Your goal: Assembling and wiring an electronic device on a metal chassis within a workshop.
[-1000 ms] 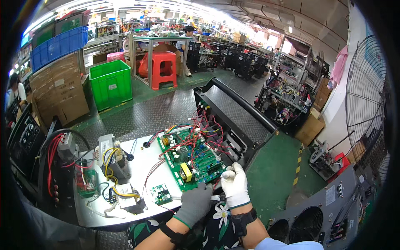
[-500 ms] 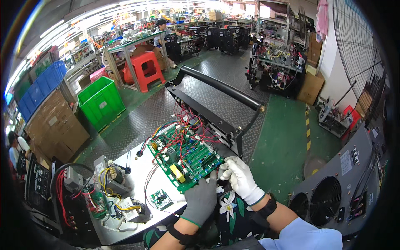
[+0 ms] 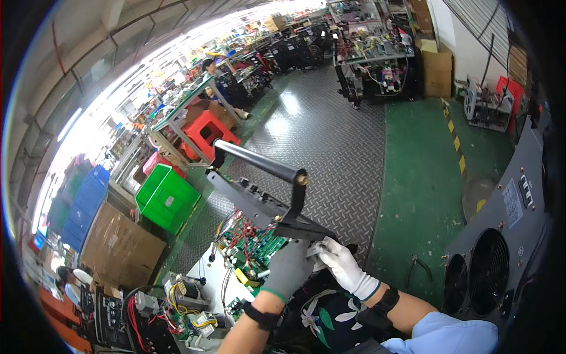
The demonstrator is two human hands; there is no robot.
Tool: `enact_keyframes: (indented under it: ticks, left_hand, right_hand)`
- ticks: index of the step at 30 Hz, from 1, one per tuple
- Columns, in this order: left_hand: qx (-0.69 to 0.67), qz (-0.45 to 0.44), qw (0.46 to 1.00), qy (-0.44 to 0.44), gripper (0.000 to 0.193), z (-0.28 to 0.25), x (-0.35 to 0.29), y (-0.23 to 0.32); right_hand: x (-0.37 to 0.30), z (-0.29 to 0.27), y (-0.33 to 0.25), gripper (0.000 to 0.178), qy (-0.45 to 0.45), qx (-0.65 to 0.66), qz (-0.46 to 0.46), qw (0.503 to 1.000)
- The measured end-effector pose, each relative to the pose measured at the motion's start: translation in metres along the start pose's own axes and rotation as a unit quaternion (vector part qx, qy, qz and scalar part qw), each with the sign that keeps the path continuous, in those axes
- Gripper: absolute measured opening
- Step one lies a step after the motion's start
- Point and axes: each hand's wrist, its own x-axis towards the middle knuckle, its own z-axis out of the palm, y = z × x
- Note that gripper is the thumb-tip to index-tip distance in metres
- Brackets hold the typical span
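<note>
My left hand (image 3: 290,269), in a grey glove, reaches over the near edge of the green circuit board (image 3: 266,243). Its fingertips meet the lower edge of a black metal panel (image 3: 244,197) and are partly hidden there. Close beside it, my right hand (image 3: 345,270), in a white glove, has thumb and fingers pinched together at the panel's near corner. What they hold is too small to make out. The panel stands tilted over the board, with a bar handle (image 3: 259,160) along its top. Red wires run across the board below it.
A white metal plate (image 3: 211,276) carries the board and a transformer with yellow wires (image 3: 180,293). A green crate (image 3: 168,199), a cardboard box (image 3: 122,246) and a red stool (image 3: 210,133) stand to the left. At right is a grey machine casing with fans (image 3: 489,262).
The black panel has swung up and toward me, now covering part of the board. Both hands have come close together at its near edge. The view has tilted and shifted.
</note>
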Motion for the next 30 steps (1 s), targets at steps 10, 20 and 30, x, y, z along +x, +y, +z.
enact_keyframes:
  ticks: [10,20,30]
  left_hand:
    - [-0.077,0.110,0.991,0.005,0.021,0.012,0.028,-0.014]
    - [-0.131,0.084,0.985,-0.078,0.032,0.005,0.023,-0.025]
    - [-0.155,0.053,0.984,-0.067,0.020,0.010,0.019,-0.037]
  right_hand:
    - [-0.004,-0.062,0.042,0.036,-0.063,-0.212,0.050,0.974]
    - [0.031,-0.030,0.084,0.035,-0.227,-0.371,0.013,0.901]
    - [0.026,-0.013,0.110,0.012,-0.108,-0.351,-0.300,0.880]
